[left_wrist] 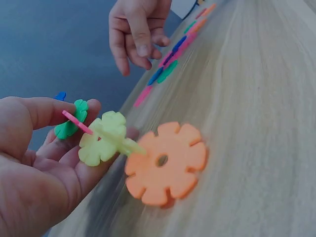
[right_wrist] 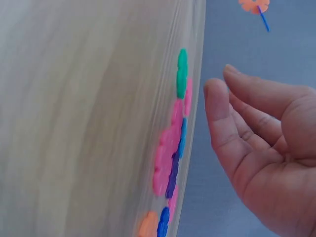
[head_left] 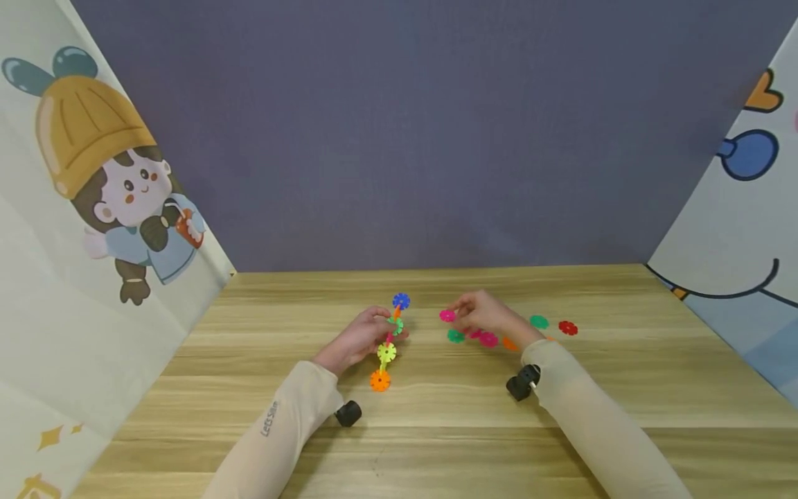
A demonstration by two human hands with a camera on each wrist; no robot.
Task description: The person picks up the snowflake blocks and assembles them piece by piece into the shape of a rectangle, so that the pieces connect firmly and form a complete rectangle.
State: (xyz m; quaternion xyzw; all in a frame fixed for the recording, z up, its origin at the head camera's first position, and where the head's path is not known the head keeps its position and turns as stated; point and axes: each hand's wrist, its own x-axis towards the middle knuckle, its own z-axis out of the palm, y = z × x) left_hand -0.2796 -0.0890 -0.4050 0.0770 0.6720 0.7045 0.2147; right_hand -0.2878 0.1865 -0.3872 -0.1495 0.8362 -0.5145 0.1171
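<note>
My left hand (head_left: 364, 336) pinches a chain of flower-shaped plastic discs by its green disc (head_left: 397, 325). The chain runs from a blue disc (head_left: 401, 301) at the far end to an orange disc (head_left: 380, 380) at the near end, with a yellow disc (left_wrist: 102, 139) and a pink disc (left_wrist: 76, 122) slotted in between. Over the loose discs hovers my right hand (head_left: 483, 313), fingers bent loosely and holding nothing in the right wrist view. Below it lie a pink disc (head_left: 447, 315), a green disc (head_left: 456, 336) and several others, partly hidden by the hand.
To the right of the right hand lie a red disc (head_left: 568, 328) and another green disc (head_left: 539, 321). Blue discs (right_wrist: 163, 222) show among the loose pieces in the right wrist view. A dark panel (head_left: 430, 138) stands behind the wooden table (head_left: 187, 388).
</note>
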